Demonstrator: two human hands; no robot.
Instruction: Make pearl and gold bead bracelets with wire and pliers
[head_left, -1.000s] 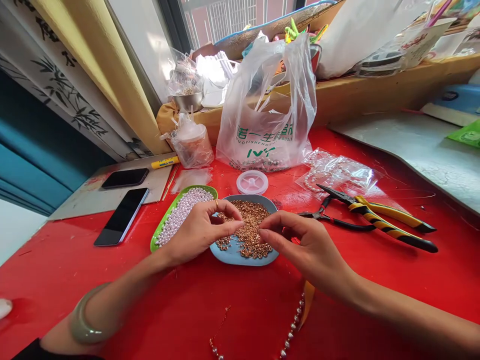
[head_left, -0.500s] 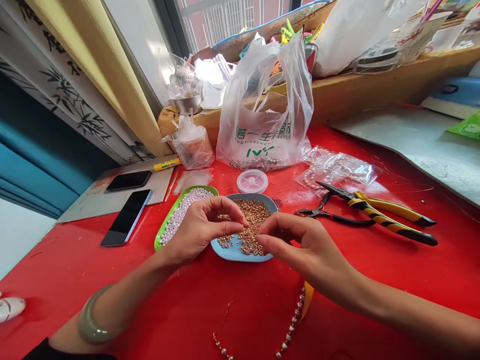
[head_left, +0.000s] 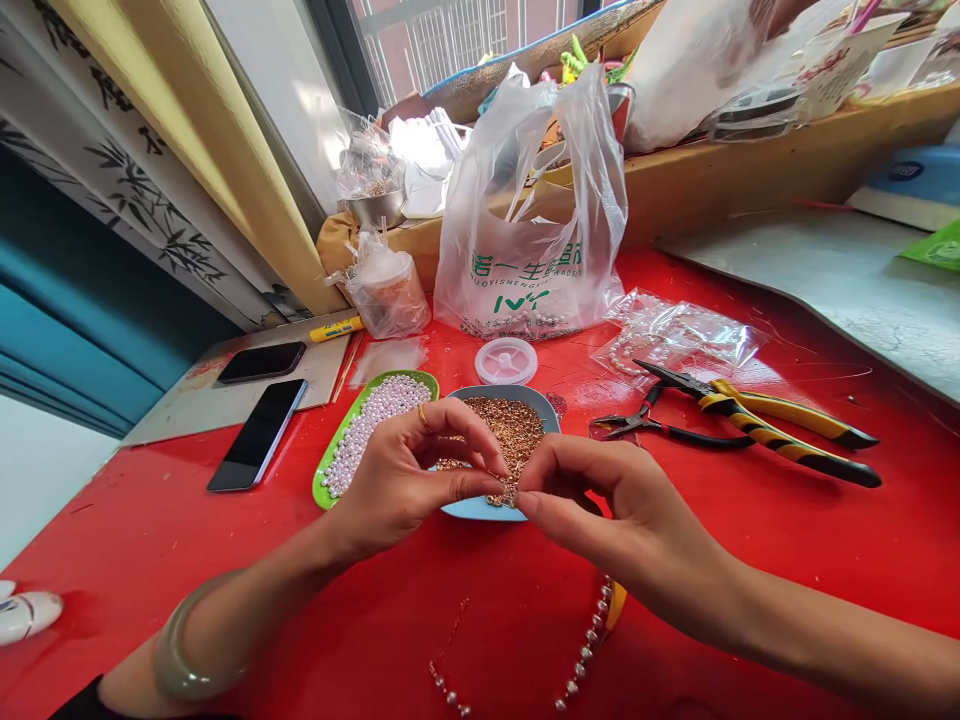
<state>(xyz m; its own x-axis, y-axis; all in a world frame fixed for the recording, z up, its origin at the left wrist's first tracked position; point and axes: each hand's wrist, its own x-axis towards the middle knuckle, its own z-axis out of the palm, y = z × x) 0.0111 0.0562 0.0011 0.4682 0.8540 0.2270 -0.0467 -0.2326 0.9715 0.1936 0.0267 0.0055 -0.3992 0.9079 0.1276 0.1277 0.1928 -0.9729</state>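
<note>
Thumb and forefinger of my left hand (head_left: 420, 470) are pinched together, just above the blue tray (head_left: 480, 510). My right hand (head_left: 600, 490) faces it with its own fingertips closed, almost touching the left ones. Whatever lies between the fingertips is too small to make out. Small gold metal findings (head_left: 510, 425) fill the blue tray, partly hidden by both hands. Behind my left wrist, a green tray (head_left: 324, 490) holds white pearl beads (head_left: 386, 410). Below my hands a beaded necklace (head_left: 585, 655) with a thin chain lies on the red table (head_left: 360, 640).
Yellow-black pliers (head_left: 780, 430) and smaller black-handled pliers (head_left: 667, 432) lie at right. Two phones (head_left: 259, 435) are at left. A round plastic lid (head_left: 506, 361), a plastic bag (head_left: 525, 250) and bagged pearl strands (head_left: 675, 335) stand behind the trays. A yellow glue tube (head_left: 336, 329) lies farther back.
My left hand has moved right, bringing its fingertips up to those of my right hand. The right hand has shifted only slightly. The trays and tools lie as before.
</note>
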